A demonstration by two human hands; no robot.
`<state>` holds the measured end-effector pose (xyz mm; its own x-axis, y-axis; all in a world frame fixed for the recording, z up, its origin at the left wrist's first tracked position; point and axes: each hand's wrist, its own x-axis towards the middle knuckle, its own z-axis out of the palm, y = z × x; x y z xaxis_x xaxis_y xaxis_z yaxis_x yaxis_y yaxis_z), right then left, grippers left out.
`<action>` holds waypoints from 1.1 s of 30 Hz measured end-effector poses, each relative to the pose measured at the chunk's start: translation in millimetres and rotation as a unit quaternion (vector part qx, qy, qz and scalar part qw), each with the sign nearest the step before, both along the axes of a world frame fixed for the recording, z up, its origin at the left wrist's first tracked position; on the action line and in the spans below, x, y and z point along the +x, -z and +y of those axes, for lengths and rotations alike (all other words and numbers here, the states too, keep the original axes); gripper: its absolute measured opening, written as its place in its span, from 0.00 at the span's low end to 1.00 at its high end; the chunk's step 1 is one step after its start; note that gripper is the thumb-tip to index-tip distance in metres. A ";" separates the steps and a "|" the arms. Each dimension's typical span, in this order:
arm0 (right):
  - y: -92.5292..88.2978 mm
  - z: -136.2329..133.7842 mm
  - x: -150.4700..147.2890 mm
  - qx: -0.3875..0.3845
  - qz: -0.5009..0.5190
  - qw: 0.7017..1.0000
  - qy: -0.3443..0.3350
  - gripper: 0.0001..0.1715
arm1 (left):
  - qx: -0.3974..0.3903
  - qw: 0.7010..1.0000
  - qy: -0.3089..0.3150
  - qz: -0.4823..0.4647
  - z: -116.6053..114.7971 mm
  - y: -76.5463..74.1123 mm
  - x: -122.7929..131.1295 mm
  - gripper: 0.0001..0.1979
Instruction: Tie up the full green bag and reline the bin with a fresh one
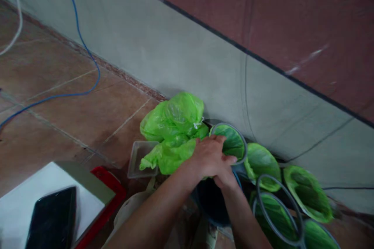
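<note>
My left hand (210, 156) reaches over a crumpled light-green plastic bag (178, 157), its fingers bent down onto the plastic and its thumb pointing right. My right hand (225, 177) is partly under the left one, at the wrist and thumb; its fingers are hidden. Beneath both hands stands a dark blue bin (212, 202) with a dark inside. Just beyond my fingers is a grey-rimmed bin (246, 146) lined with green plastic. Behind the loose bag, a fuller green bag (184, 109) with a white tie leans against the wall.
To the right stand several bins with green liners (263, 165), one with a raised grey ring (263, 198). A clear plastic tub (134, 163) sits left of the bag. At lower left, a black phone (52, 218) lies on a white box (35, 183). A blue cable (77, 19) crosses the tiles.
</note>
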<state>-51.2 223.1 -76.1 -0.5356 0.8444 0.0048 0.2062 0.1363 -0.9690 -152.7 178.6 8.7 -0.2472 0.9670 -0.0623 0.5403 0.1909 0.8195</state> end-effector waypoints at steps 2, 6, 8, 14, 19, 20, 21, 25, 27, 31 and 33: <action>-38.1 11.9 40.8 -0.108 0.034 0.994 -0.005 0.24 | 0.009 0.997 0.081 0.005 -3.7 0.8 1.2 0.34; -91.9 19.3 112.8 -0.110 0.055 0.985 0.120 0.23 | -0.002 0.976 0.218 -0.015 -7.3 -0.4 3.4 0.14; -101.6 24.4 147.4 -0.048 0.066 0.980 0.182 0.22 | 0.009 0.973 0.224 -0.058 -7.8 -3.0 1.6 0.09; -75.1 27.7 226.7 0.044 0.066 0.916 0.393 0.24 | -0.006 0.971 0.111 -0.211 -7.5 -3.0 8.5 0.11; -55.3 -17.3 197.6 0.064 0.028 0.933 0.353 0.28 | -0.015 0.940 -0.073 -0.333 0.7 13.5 57.4 0.13; -55.1 -28.6 186.7 0.082 0.024 0.943 0.322 0.29 | -0.013 0.929 -0.094 -0.358 2.8 15.8 68.5 0.13; -55.2 -39.2 176.8 0.089 0.018 0.954 0.285 0.30 | -0.010 0.917 -0.113 -0.382 4.7 17.0 78.8 0.13; -48.5 -63.9 160.8 0.096 -0.057 0.972 0.205 0.43 | -0.016 0.865 -0.154 -0.477 9.7 12.3 109.1 0.12; -41.0 -61.2 169.5 0.084 -0.099 0.972 0.193 0.31 | -0.023 0.835 -0.162 -0.526 11.2 7.5 116.1 0.10; -30.2 -32.6 210.8 0.045 -0.057 0.959 0.273 0.13 | 0.031 0.799 -0.211 -0.562 13.7 0.3 112.2 0.07; -29.6 -16.5 236.3 0.011 0.031 0.938 0.346 0.14 | 0.057 0.795 -0.229 -0.559 14.6 -2.7 103.1 0.07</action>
<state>185.1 206.5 -46.6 0.1428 0.9890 0.0393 0.1961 0.0106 -0.9805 -49.7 193.2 11.4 -0.4264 0.8071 -0.4083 -0.6427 0.0473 0.7646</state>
